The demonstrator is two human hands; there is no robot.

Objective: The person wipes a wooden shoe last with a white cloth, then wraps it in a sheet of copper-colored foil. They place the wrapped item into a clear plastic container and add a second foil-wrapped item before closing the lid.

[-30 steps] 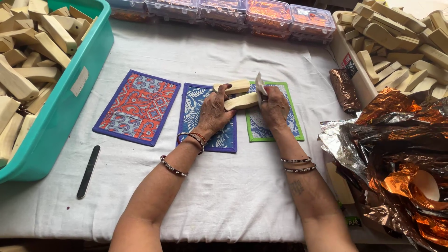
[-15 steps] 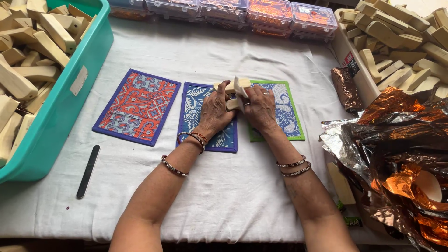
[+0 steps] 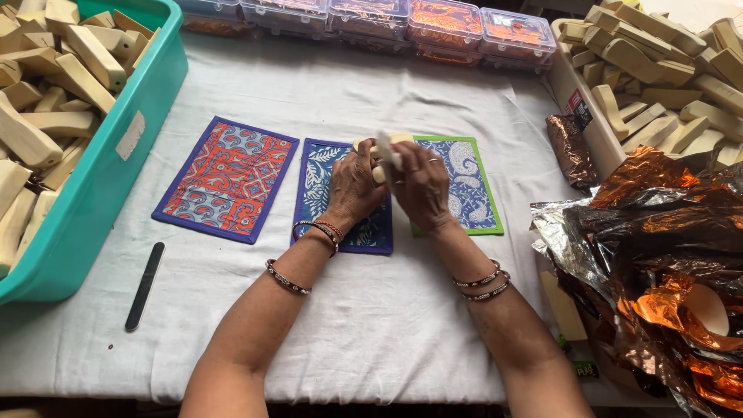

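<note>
Nearest, a black file (image 3: pixel 145 286) lies on the white cloth (image 3: pixel 371 325), well left of the arms. Both hands meet over the blue mat (image 3: pixel 313 186): the left hand (image 3: pixel 354 186) and the right hand (image 3: pixel 418 186) close together around a pale wooden block (image 3: pixel 385 145), blurred, so its exact shape is unclear. Beside them lie a red mat (image 3: pixel 227 178) and a green-edged mat (image 3: pixel 468 182). Farther off, a teal bin (image 3: pixel 116 147) holds more blocks.

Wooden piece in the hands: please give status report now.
Left hand and right hand both grip pale wooden piece. Held above blue mat. Nothing between the hands and the mats.
</note>
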